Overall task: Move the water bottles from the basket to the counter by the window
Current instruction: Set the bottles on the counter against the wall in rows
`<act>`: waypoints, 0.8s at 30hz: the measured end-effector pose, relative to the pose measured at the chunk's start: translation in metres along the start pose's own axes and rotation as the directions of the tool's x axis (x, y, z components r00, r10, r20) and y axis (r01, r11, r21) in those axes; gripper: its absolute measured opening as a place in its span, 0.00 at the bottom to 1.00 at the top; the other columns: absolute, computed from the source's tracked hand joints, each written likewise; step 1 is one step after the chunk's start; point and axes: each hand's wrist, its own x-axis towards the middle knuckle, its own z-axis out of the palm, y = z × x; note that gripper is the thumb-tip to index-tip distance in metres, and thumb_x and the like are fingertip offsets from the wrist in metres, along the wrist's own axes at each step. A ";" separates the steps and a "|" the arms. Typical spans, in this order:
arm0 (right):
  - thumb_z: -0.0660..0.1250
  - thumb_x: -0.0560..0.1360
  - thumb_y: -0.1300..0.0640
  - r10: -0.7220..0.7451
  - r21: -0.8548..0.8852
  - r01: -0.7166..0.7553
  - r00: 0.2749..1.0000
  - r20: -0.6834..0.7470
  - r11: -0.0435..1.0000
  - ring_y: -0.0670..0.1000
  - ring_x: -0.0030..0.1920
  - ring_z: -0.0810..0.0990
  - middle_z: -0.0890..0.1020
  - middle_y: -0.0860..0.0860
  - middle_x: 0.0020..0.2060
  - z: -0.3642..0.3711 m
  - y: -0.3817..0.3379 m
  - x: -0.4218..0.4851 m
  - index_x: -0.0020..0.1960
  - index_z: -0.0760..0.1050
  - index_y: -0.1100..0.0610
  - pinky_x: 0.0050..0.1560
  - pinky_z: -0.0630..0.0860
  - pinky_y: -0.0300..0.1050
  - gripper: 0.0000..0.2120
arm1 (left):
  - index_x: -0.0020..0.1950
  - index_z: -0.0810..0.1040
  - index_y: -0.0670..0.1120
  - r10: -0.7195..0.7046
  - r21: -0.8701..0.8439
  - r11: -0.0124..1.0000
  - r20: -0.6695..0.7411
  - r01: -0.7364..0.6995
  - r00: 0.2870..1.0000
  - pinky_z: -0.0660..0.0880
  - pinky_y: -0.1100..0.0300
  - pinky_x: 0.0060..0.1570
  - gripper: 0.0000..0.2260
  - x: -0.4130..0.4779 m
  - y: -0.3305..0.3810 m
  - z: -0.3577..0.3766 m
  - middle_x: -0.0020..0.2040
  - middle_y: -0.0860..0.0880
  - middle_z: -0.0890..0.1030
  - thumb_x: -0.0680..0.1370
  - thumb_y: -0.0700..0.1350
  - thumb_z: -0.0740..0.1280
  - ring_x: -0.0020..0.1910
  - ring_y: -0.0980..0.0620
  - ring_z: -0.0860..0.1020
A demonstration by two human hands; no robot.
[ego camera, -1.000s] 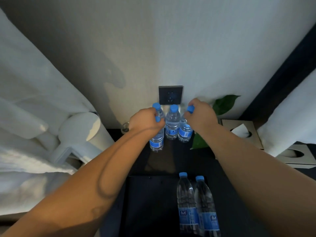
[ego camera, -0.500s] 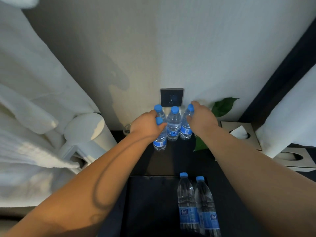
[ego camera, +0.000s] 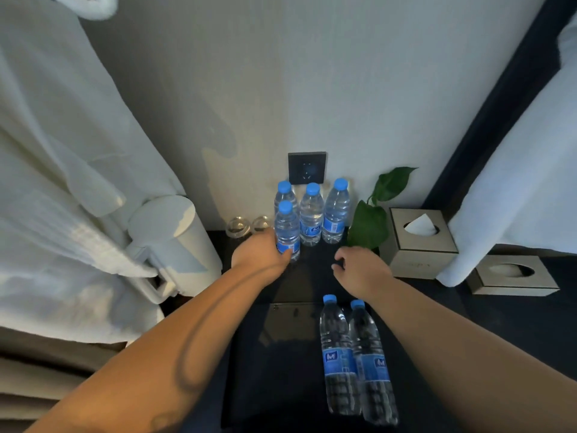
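The left forearm (ego camera: 162, 348) comes in from 7 o'clock, the right forearm (ego camera: 468, 335) from 4 o'clock. The left hand (ego camera: 259, 256) curls around the front bottle (ego camera: 287, 229) low down, thumb across its label. The right hand (ego camera: 363, 270) hovers palm down, fingers (ego camera: 338, 264) loosely curled, holding nothing.

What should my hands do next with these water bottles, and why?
Probably reach the empty right hand down to the two bottles lying in the basket: four bottles already stand on the counter, the left hand holding the front bottle, so those two look like all that is left to move.
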 end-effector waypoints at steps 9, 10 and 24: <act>0.62 0.83 0.40 0.280 -0.156 -0.252 0.939 0.201 0.955 0.52 0.49 0.80 0.78 0.49 0.47 0.039 0.038 -0.042 0.65 0.75 0.52 0.42 0.75 0.49 0.19 | 0.49 0.77 0.53 -0.024 0.059 0.998 0.286 0.007 0.958 0.72 0.56 0.41 0.16 -0.047 0.014 0.068 0.48 0.52 0.80 0.78 0.65 0.65 0.48 0.50 0.78; 0.62 0.83 0.39 0.297 -0.161 -0.267 0.932 0.209 0.950 0.53 0.51 0.81 0.80 0.50 0.50 0.042 0.039 -0.045 0.68 0.73 0.53 0.44 0.77 0.50 0.22 | 0.49 0.78 0.53 -0.033 0.060 0.998 0.312 0.015 0.949 0.73 0.55 0.40 0.17 -0.051 0.018 0.076 0.48 0.52 0.81 0.77 0.66 0.65 0.47 0.49 0.79; 0.65 0.79 0.33 0.366 -0.145 -0.337 0.885 0.289 0.930 0.51 0.40 0.79 0.78 0.50 0.38 0.063 0.049 -0.028 0.51 0.75 0.53 0.36 0.74 0.47 0.22 | 0.41 0.75 0.48 -0.297 0.039 0.950 0.415 0.309 0.860 0.72 0.55 0.41 0.21 -0.053 0.066 0.143 0.36 0.49 0.74 0.77 0.66 0.66 0.40 0.45 0.77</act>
